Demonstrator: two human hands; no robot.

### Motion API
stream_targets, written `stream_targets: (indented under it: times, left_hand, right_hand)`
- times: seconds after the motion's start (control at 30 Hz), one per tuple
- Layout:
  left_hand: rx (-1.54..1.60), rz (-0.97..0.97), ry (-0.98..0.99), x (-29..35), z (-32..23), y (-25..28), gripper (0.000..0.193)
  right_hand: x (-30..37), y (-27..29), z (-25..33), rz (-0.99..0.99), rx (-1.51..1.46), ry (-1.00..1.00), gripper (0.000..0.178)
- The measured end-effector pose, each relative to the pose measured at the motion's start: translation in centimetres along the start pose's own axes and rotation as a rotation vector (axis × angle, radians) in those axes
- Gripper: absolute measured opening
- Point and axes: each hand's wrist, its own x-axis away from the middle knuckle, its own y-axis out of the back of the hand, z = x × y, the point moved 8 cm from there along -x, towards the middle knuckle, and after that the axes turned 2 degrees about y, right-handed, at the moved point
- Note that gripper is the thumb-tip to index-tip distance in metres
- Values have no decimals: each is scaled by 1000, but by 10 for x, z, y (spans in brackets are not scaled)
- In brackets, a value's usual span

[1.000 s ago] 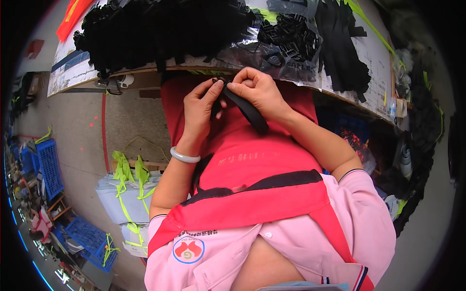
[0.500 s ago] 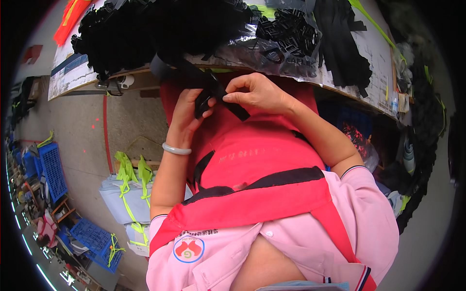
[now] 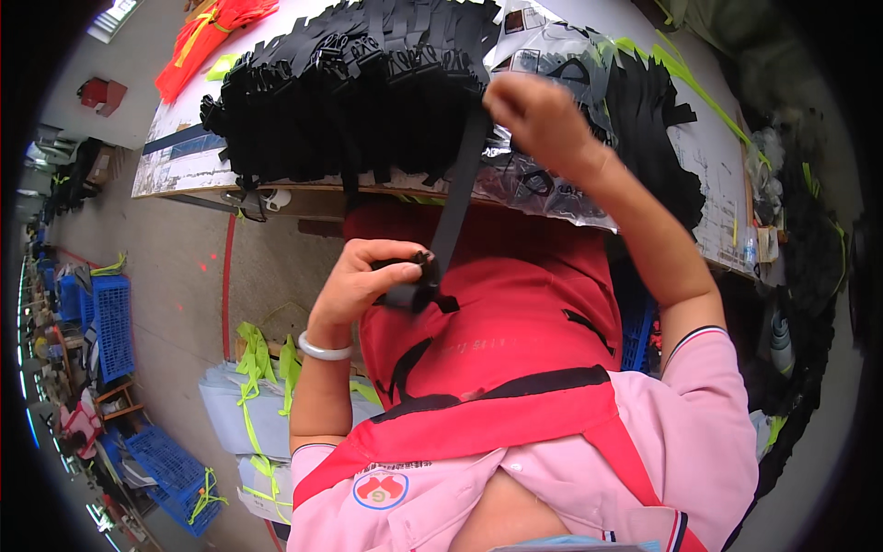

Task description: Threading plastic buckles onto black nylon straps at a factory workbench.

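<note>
My left hand [image 3: 363,281], with a pale bangle at the wrist, is closed in front of the red apron [image 3: 515,304] around a black plastic buckle [image 3: 425,269]. A black webbing strap [image 3: 457,198] runs from it, pulled straight up toward the table. At its upper end my right hand [image 3: 543,120] is closed on the strap, somewhat blurred, its fingertips over the pile. Behind lies a large heap of black straps with buckles [image 3: 340,120]. A clear plastic bag [image 3: 575,198] lies partly under my right hand and forearm.
The straps rest on a worn white table [image 3: 166,170]. More black straps [image 3: 658,138] hang over its front edge at right, and orange cloth [image 3: 198,46] lies at the far left. Blue crates [image 3: 115,327] and bundles tied with yellow-green strips [image 3: 230,396] stand on the floor at left.
My right hand has moved up and away from my left, drawing the strap out straight. My left hand has come down closer to my body with the buckle.
</note>
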Motion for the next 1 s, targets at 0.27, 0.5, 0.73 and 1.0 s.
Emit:
stream_targets:
  times: [0.27, 0.5, 0.73, 1.0]
  left_hand:
    - [-14, -315, -341, -44, -151, 49, 28]
    - [-428, -639, -499, -48, -124, 60, 30]
    - [-86, -431, -343, -44, -22, 22, 39]
    - [352, -293, -37, -49, 36, 15, 48]
  right_hand:
    - [-152, 119, 5, -484, -142, -98, 19]
    - [-70, -3, 9, -123, -291, -46, 13]
    - [34, -90, 60, 489, -942, -503, 19]
    - [75, -102, 40, 434, -1145, -819, 21]
